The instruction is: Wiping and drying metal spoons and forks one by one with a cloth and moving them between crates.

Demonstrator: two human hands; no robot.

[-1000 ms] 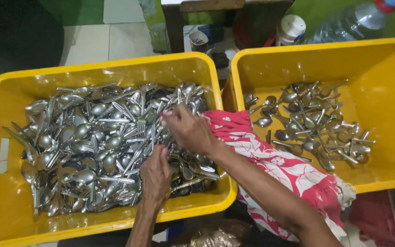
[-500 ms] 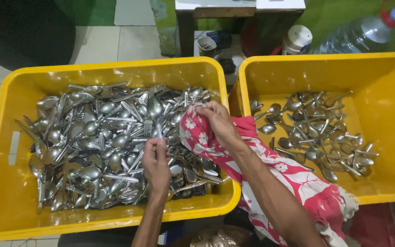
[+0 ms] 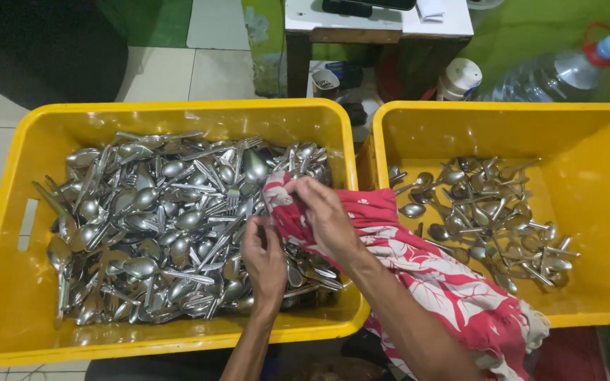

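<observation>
Left hand [image 3: 264, 255] pinches a spoon [image 3: 254, 169], its handle pointing toward the person, beside the right hand [image 3: 327, 217] gripping the red cloth [image 3: 418, 264].

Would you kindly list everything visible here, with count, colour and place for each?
left crate: one, yellow, left, piled with cutlery
right crate: one, yellow, right, partly filled
cutlery heap: too many to count, silver spoons and forks, in the left crate
spoon pile: several dozen, silver, in the right crate
cloth: one, red with white flowers, draped across both crates' rims
spoon: one, silver, bowl showing just above the cloth
water bottle: one, clear with blue cap, behind the right crate
jar: one, white-lidded, beside the bottle
small table: one, white-topped, behind the crates
left hand: over the left crate, grip at the cloth's edge
right hand: grip on the cloth
</observation>
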